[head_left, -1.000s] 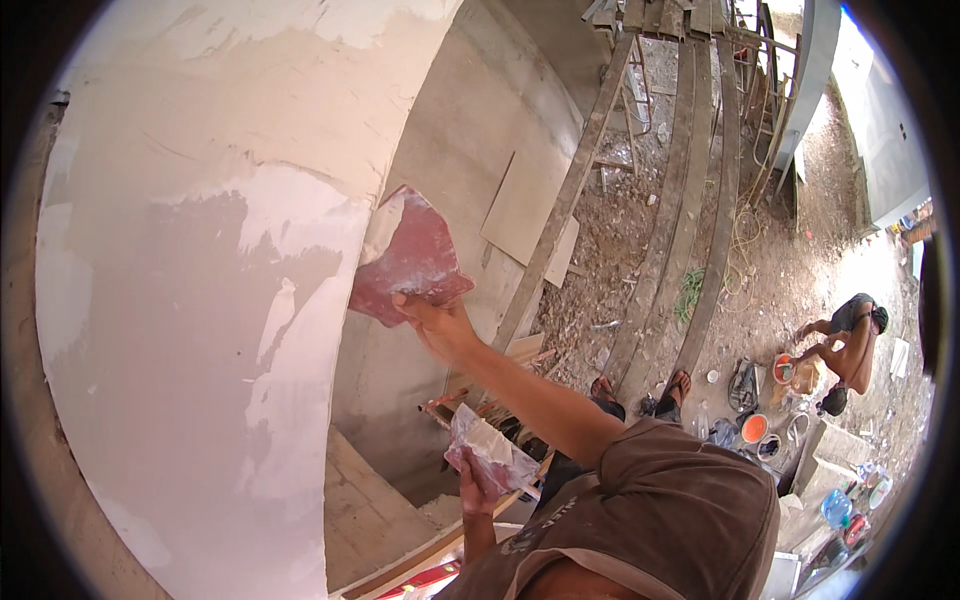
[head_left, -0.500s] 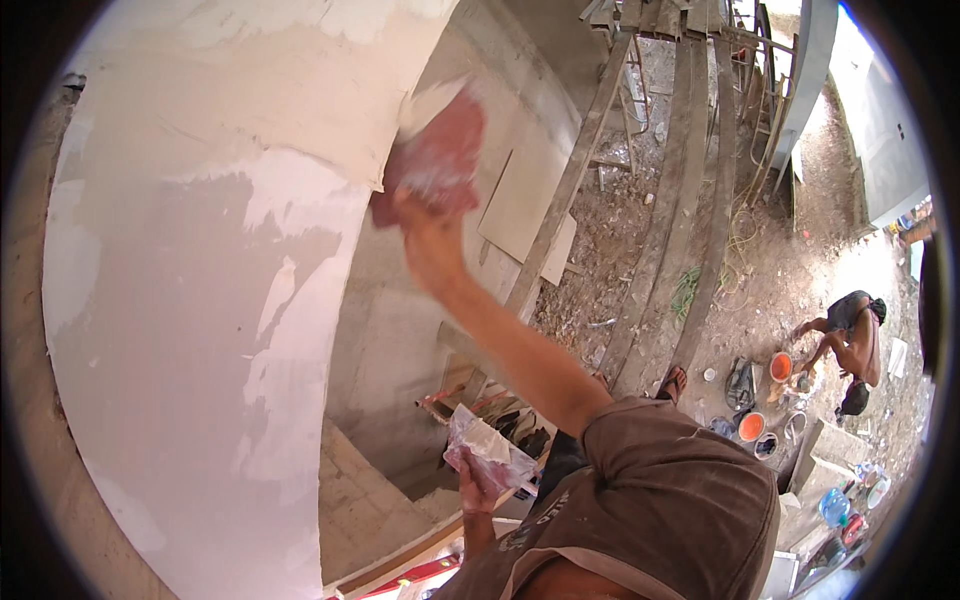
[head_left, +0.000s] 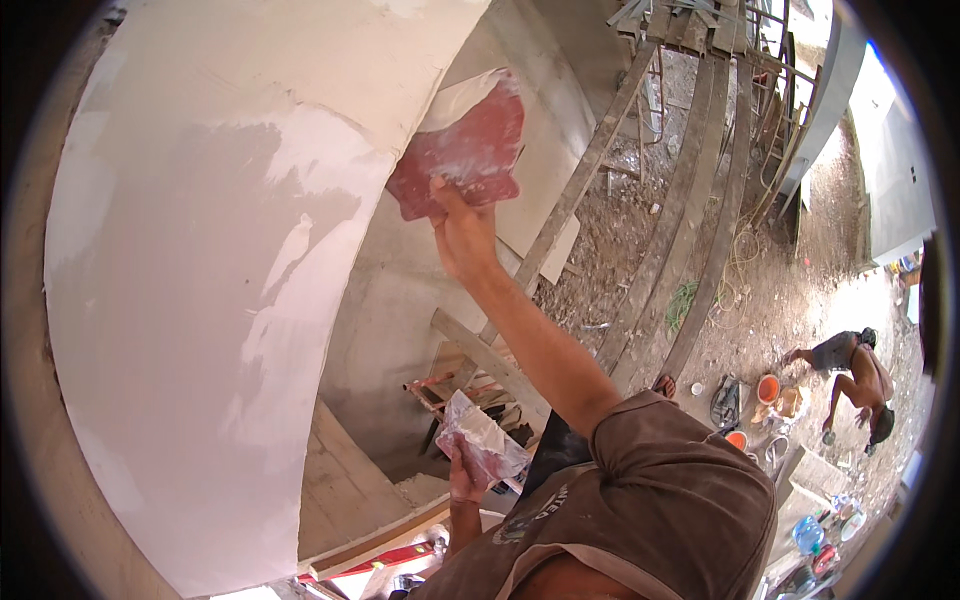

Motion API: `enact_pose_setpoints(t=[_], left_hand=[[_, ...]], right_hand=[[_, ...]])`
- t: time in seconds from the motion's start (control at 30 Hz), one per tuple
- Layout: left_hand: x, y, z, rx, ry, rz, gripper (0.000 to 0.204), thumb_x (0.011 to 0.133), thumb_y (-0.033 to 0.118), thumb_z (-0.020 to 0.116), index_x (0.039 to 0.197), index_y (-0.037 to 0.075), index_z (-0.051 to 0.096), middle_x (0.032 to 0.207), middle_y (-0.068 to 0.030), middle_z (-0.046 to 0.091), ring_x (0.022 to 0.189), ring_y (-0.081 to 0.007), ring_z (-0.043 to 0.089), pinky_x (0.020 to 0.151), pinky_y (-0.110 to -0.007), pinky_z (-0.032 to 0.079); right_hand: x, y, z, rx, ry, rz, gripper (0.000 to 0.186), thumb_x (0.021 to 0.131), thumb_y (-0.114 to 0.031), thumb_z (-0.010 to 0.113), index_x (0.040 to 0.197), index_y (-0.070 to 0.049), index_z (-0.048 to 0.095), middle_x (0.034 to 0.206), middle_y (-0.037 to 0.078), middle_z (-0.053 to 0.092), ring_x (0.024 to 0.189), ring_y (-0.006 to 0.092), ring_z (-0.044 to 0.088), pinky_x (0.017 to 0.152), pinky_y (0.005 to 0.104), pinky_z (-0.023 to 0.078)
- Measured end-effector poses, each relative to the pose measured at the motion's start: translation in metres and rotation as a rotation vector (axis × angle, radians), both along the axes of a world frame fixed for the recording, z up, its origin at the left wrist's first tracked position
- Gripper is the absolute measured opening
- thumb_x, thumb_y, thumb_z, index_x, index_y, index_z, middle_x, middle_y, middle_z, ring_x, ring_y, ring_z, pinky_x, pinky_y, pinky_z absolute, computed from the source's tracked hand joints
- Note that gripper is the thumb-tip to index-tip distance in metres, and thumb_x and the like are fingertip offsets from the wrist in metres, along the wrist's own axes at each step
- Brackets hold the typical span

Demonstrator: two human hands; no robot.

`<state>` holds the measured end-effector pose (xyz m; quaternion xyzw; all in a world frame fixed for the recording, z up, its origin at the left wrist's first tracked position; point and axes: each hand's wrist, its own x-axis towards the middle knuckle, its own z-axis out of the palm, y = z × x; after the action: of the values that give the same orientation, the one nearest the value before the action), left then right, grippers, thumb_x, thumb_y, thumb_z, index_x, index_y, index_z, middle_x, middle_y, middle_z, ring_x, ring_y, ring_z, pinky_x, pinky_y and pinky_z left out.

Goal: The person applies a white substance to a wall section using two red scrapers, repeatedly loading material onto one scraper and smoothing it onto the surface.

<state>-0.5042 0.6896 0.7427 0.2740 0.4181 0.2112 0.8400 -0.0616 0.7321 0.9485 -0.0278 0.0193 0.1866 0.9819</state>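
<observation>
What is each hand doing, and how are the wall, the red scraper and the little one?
right hand: raised, gripping red scraper
red scraper: smeared white, at wall's edge
left hand: low, holding small scraper
small scraper: caked with putty
wall: patchy with putty

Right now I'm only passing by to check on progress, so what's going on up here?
A person on a height is spreading white plaster on a curved wall. The right hand is raised and holds a red flat trowel at the wall's edge. The left hand, down by the body, holds a second plaster-smeared board. Part of the wall shows fresh white patches over a greyer coat. Far below, another person bends over orange buckets on the ground, next to slanting timber planks.
</observation>
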Motion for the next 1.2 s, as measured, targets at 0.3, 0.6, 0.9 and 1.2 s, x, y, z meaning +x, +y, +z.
enact_pose_setpoints(t=[0.3, 0.6, 0.9, 1.2], left_hand=[[-0.011, 0.007, -0.019, -0.001, -0.019, -0.052, 0.062, 0.100, 0.050, 0.051, 0.154, 0.025, 0.036, 0.158, 0.0028, 0.033, 0.140, -0.0273, 0.038, 0.113, -0.055, 0.032], [0.011, 0.005, -0.029, -0.041, -0.154, -0.132, 0.068, 0.098, 0.054, 0.051, 0.156, 0.024, 0.031, 0.159, -0.0010, 0.033, 0.140, -0.0284, 0.037, 0.114, -0.052, 0.032], [0.030, 0.003, -0.023, -0.038, -0.321, -0.179, 0.066, 0.101, 0.050, 0.051, 0.156, 0.020, 0.031, 0.158, -0.0020, 0.035, 0.142, -0.0282, 0.036, 0.116, -0.052, 0.031], [0.011, 0.002, -0.044, -0.033, -0.288, -0.092, 0.064, 0.102, 0.050, 0.049, 0.156, 0.020, 0.031, 0.156, -0.0018, 0.038, 0.139, -0.0266, 0.040, 0.114, -0.048, 0.034]], right_hand=[[-0.136, -0.037, -0.068, -0.534, -0.501, 0.155, 0.024, 0.091, -0.013, 0.070, 0.113, -0.005, 0.063, 0.102, 0.000, 0.065, 0.089, 0.0099, 0.060, 0.075, 0.0304, 0.051], [0.117, -0.131, 0.040, -1.170, -0.640, -0.326, 0.023, 0.082, -0.010, 0.057, 0.096, 0.006, 0.067, 0.079, 0.009, 0.068, 0.072, 0.0163, 0.064, 0.065, 0.0338, 0.052], [0.227, -0.108, 0.114, -1.340, -0.905, -0.259, 0.022, 0.081, -0.011, 0.058, 0.095, 0.005, 0.067, 0.082, 0.007, 0.066, 0.070, 0.0161, 0.062, 0.061, 0.0343, 0.050], [0.118, -0.097, 0.131, -1.274, -0.934, -0.210, 0.028, 0.078, -0.016, 0.057, 0.091, 0.006, 0.068, 0.077, 0.013, 0.070, 0.068, 0.0203, 0.067, 0.061, 0.0361, 0.053]])
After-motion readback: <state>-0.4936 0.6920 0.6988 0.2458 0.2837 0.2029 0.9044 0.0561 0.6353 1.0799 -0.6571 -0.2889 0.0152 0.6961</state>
